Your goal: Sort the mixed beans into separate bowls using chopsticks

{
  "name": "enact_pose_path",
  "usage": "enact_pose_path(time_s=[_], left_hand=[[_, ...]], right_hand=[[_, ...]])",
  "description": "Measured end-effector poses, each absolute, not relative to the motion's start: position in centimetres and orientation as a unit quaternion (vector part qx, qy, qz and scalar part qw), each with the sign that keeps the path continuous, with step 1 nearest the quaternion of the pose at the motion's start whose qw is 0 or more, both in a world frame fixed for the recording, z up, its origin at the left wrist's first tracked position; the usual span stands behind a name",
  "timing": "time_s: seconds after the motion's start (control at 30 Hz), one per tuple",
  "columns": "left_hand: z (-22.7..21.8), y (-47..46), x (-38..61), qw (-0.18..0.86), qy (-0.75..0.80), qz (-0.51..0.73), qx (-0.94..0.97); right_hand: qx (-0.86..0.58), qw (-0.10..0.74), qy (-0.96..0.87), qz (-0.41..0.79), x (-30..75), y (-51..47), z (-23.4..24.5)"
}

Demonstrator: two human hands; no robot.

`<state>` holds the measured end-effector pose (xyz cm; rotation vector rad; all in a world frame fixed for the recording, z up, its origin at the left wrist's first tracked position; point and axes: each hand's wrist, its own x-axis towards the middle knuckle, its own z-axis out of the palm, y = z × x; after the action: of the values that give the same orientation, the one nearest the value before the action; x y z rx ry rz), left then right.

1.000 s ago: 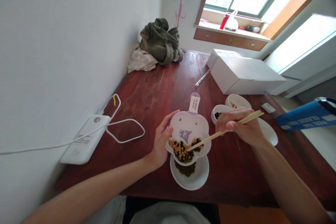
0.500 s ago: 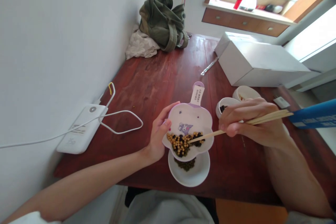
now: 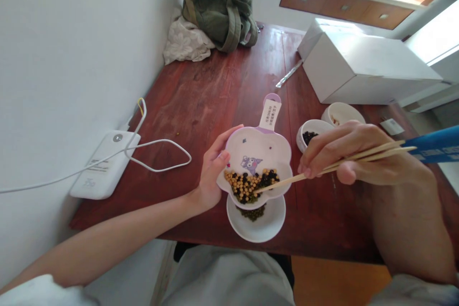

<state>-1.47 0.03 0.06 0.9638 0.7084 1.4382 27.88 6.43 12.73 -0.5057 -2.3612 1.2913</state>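
My left hand [image 3: 214,167] grips the left edge of a white cartoon plate [image 3: 265,150] with a scalloped purple rim and a labelled handle. Mixed yellow, black and green beans [image 3: 247,185] lie along its near side. My right hand [image 3: 344,153] is closed around wooden chopsticks [image 3: 283,182], whose tips touch the beans. Partly under the plate's near edge is a white bowl [image 3: 274,224] with green beans [image 3: 253,213] in it. Beyond my right hand stand a small bowl [image 3: 300,142] of black beans [image 3: 309,137] and another white bowl [image 3: 353,111] with a few pale pieces.
A white power bank [image 3: 103,167] with a looped cable [image 3: 161,141] lies by the wall. At the back are a green bag [image 3: 215,5] and a patterned cloth [image 3: 186,43]. To the right stand a large white box [image 3: 369,62] and a blue object [image 3: 441,146].
The whole scene sits higher in view as the camera tips down. The chopstick tips have shifted slightly toward the plate's near edge, and the two sticks show more separately in my right hand.
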Motion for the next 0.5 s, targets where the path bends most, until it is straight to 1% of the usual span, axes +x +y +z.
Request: enact_pose_path(time_s=[0.07, 0.17, 0.23, 0.3, 0.5], left_hand=[[0.1, 0.0, -1.5, 0.598, 0.306, 0.618, 0.408], [0.1, 0.0, -1.4, 0.605, 0.308, 0.618, 0.397], [0.2, 0.0, -1.4, 0.603, 0.306, 0.619, 0.399], [0.2, 0.0, -1.4, 0.601, 0.305, 0.619, 0.403], [0.3, 0.0, -1.4, 0.610, 0.312, 0.612, 0.396]], right_hand=[[-0.189, 0.209, -0.847, 0.450, 28.5, 6.4, 12.9], [-0.209, 0.259, -0.841, 0.426, 28.8, 6.2, 13.4], [-0.205, 0.271, -0.839, 0.425, 28.7, 5.8, 13.6], [-0.198, 0.259, -0.840, 0.433, 28.4, 5.6, 13.7], [-0.191, 0.186, -0.856, 0.444, 27.8, 5.8, 13.4]])
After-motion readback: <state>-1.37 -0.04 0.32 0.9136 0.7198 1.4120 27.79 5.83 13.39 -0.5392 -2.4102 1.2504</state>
